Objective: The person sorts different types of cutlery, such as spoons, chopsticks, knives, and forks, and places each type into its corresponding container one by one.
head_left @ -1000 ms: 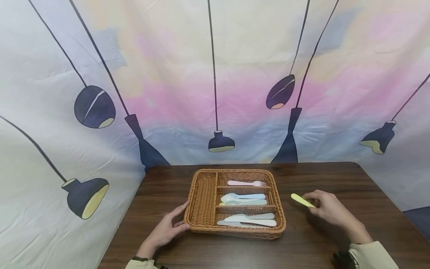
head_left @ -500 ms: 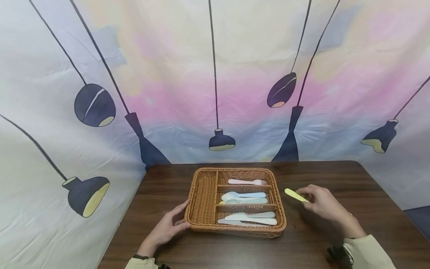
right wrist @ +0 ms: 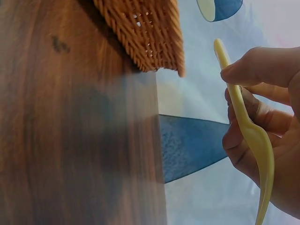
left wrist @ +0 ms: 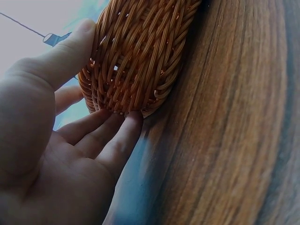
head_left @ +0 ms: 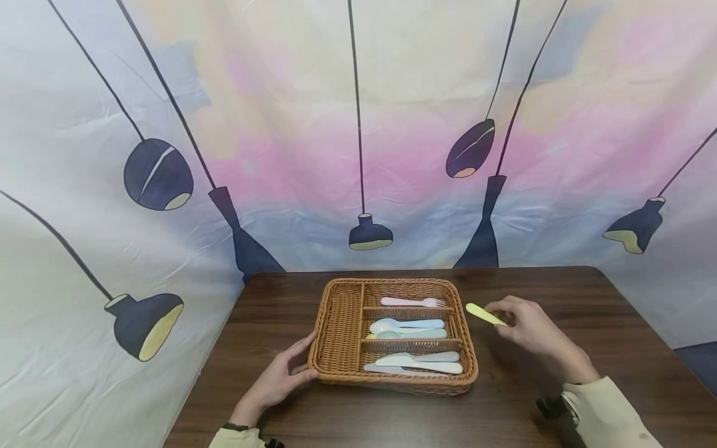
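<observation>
A brown wicker cutlery tray (head_left: 339, 377) stands on the dark wooden table. My left hand (head_left: 278, 377) rests its fairly straight fingers and thumb against the tray's near left corner, as the left wrist view confirms. My right hand (head_left: 532, 326), just right of the tray, pinches a yellow fork (right wrist: 253, 131) above the table. Its handle end points at the tray; its curved head appears edge-on. Inside the tray, a pink fork (head_left: 411, 302) lies in the far compartment, several spoons (head_left: 414, 334) in the middle one, and several pale knives (head_left: 417, 364) in the nearest one.
The tray's long left compartment (head_left: 338, 330) shows its bare woven floor. Low wicker dividers (head_left: 411, 344) separate the right-hand compartments. Behind the table (head_left: 622, 367) hangs a cloth (head_left: 414, 205) printed with dark lamps.
My right hand has moved left and farther from me, bringing the yellow fork close to the tray's right rim. The left hand stays at the tray's corner.
</observation>
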### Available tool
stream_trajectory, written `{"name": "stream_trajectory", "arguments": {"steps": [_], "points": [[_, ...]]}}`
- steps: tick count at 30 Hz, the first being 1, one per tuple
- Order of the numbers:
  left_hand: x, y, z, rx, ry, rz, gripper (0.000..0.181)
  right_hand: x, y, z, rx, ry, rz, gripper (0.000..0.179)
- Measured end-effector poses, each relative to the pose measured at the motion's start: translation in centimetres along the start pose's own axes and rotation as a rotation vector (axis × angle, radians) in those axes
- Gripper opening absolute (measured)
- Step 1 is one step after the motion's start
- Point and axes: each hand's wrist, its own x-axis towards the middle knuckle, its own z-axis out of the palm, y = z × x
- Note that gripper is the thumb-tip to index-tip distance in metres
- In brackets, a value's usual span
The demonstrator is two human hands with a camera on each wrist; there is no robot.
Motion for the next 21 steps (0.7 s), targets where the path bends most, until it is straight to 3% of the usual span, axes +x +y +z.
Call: {"name": "stream_trajectory", "arguments": {"steps": [21], "points": [[0.1, 0.1, 0.0, -0.001, 0.023, -0.031, 0.082, 3.6, -2.5, 0.5, 0.031, -0.029, -0.048, 0.033]]}}
